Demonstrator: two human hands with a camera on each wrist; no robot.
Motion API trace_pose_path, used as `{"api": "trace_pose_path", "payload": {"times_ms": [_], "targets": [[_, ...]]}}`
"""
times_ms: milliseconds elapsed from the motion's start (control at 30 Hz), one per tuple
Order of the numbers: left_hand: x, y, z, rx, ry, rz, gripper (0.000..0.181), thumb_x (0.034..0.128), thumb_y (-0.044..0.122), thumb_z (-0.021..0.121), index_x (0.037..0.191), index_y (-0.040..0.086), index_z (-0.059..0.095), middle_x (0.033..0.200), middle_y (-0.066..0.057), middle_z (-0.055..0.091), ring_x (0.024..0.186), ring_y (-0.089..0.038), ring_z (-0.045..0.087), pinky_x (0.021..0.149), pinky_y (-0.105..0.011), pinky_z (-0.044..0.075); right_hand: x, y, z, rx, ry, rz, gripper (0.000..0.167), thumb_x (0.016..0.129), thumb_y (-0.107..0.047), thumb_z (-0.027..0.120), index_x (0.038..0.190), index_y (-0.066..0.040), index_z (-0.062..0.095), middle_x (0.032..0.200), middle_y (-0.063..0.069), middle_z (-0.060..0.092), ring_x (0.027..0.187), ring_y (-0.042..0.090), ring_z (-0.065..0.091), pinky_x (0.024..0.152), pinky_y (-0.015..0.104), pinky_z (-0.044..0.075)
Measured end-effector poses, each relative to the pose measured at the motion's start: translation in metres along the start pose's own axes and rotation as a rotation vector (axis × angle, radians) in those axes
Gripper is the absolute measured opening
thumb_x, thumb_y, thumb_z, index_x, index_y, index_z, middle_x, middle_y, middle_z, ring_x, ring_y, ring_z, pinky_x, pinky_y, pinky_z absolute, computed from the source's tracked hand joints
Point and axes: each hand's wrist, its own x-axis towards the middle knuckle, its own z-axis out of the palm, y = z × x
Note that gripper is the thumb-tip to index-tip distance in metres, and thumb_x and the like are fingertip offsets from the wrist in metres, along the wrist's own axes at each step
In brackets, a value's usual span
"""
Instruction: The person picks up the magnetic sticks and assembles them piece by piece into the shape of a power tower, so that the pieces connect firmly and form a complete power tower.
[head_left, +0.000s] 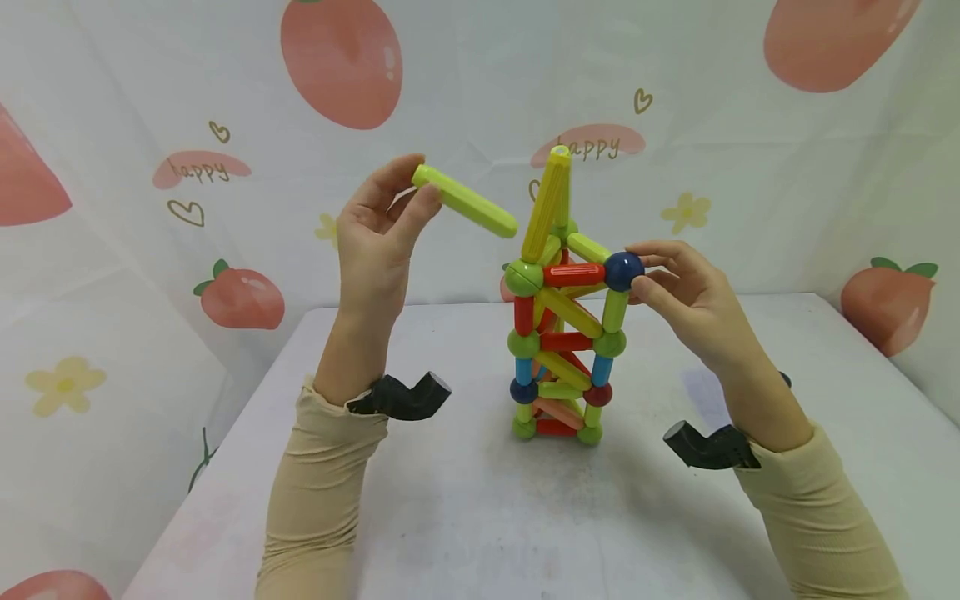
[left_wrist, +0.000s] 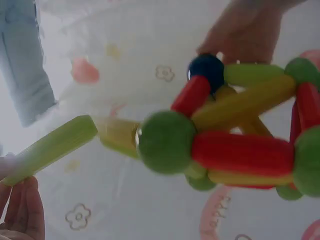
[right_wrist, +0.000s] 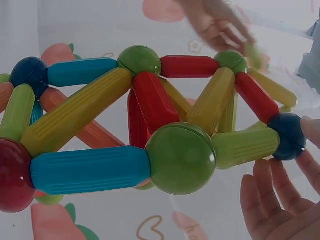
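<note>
A tower of coloured magnetic rods and balls (head_left: 566, 342) stands upright on the table. My left hand (head_left: 378, 225) pinches one end of a yellow-green rod (head_left: 468, 202) between thumb and fingers, up and to the left of the tower's top. The rod's free end slants down toward the tower, apart from it. My right hand (head_left: 686, 304) holds the dark blue ball (head_left: 624, 271) at the tower's upper right corner, thumb and fingertips around it. Two rods, one a yellow rod (head_left: 547, 204), lean together into a peak above the green ball (head_left: 523, 277).
The white table (head_left: 450, 500) spreads around the tower's foot. Behind it hangs a pale cloth (head_left: 480, 100) printed with peaches and flowers. A black wrist camera (head_left: 401, 397) sits on the left sleeve, another black camera (head_left: 712, 446) on the right.
</note>
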Motion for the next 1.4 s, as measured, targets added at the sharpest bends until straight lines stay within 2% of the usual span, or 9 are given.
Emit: {"api": "trace_pose_path", "payload": {"times_ms": [167,400,567,733,867,1033,1233,1300,1400], "targets": [[-0.009,0.008,0.032,0.044,-0.107,0.114,0.029,0.0794,-0.016,0.059,0.106,-0.006,0.063,0.098,-0.004,0.065,0.085,-0.012,0.067,0.084,-0.026,0.055,0.000,0.000,-0.001,-0.006,0.002,0.003,0.033,0.090,0.008,0.049,0.120,-0.004,0.056,0.106,0.001,0.062,0.089,0.010,0.064,0.080,0.017,0.053],[-0.017,-0.011,0.056,0.266,-0.255,0.212,0.032,0.0784,-0.011,0.065,0.109,-0.016,0.056,0.105,-0.026,0.058,0.095,-0.029,0.068,0.087,-0.035,0.055,0.000,0.001,0.000,0.013,-0.002,0.004,0.033,0.090,0.008,0.049,0.120,-0.003,0.056,0.105,0.002,0.062,0.088,0.011,0.064,0.080,0.018,0.053],[-0.020,-0.025,0.064,0.290,-0.274,0.227,0.032,0.0765,-0.008,0.069,0.107,-0.014,0.060,0.100,-0.025,0.059,0.092,-0.030,0.068,0.084,-0.033,0.056,0.000,0.002,0.000,0.017,-0.008,-0.001,0.032,0.090,0.008,0.049,0.120,-0.002,0.055,0.105,0.003,0.062,0.087,0.012,0.064,0.080,0.018,0.053],[-0.020,-0.032,0.066,0.331,-0.277,0.327,0.032,0.0750,-0.006,0.071,0.105,-0.014,0.061,0.096,-0.024,0.061,0.088,-0.028,0.068,0.081,-0.031,0.057,0.000,0.001,0.001,-0.014,-0.005,-0.008,0.032,0.090,0.007,0.050,0.120,-0.004,0.056,0.105,0.000,0.062,0.091,0.012,0.061,0.081,0.016,0.053],[-0.021,-0.033,0.066,0.374,-0.253,0.396,0.034,0.0741,-0.005,0.073,0.105,-0.013,0.061,0.096,-0.024,0.065,0.086,-0.026,0.065,0.079,-0.029,0.056,0.003,-0.001,0.005,-0.035,-0.003,-0.083,0.034,0.088,0.010,0.052,0.119,0.000,0.055,0.111,0.000,0.060,0.097,0.014,0.057,0.084,0.014,0.051],[-0.021,-0.033,0.067,0.412,-0.216,0.410,0.033,0.0737,-0.002,0.075,0.103,-0.011,0.062,0.097,-0.023,0.067,0.086,-0.023,0.062,0.078,-0.027,0.053,0.011,-0.007,0.017,-0.176,0.048,-0.187,0.031,0.085,0.009,0.056,0.115,0.003,0.058,0.111,-0.004,0.060,0.100,0.015,0.054,0.087,0.014,0.048],[-0.022,-0.035,0.062,0.473,-0.195,0.428,0.034,0.0753,0.002,0.075,0.105,-0.009,0.061,0.102,-0.021,0.065,0.093,-0.024,0.058,0.080,-0.027,0.051,0.014,-0.012,0.026,-0.319,0.157,-0.162,0.021,0.085,0.007,0.057,0.105,0.004,0.062,0.100,-0.012,0.061,0.094,0.012,0.054,0.083,0.013,0.048],[-0.022,-0.036,0.057,0.475,-0.183,0.403,0.032,0.0777,0.001,0.072,0.106,-0.008,0.060,0.102,-0.021,0.062,0.094,-0.025,0.057,0.081,-0.027,0.050,0.015,-0.012,0.027,-0.327,0.180,-0.151,0.019,0.086,0.006,0.056,0.105,0.009,0.059,0.098,-0.014,0.060,0.092,0.011,0.055,0.081,0.012,0.049],[-0.023,-0.038,0.047,0.468,-0.179,0.301,0.029,0.0826,0.002,0.065,0.109,-0.007,0.058,0.104,-0.021,0.059,0.094,-0.025,0.056,0.080,-0.025,0.050,0.017,-0.012,0.030,-0.332,0.210,-0.123,0.020,0.087,0.002,0.057,0.105,0.011,0.057,0.096,-0.016,0.060,0.088,0.010,0.056,0.077,0.010,0.050]]}}
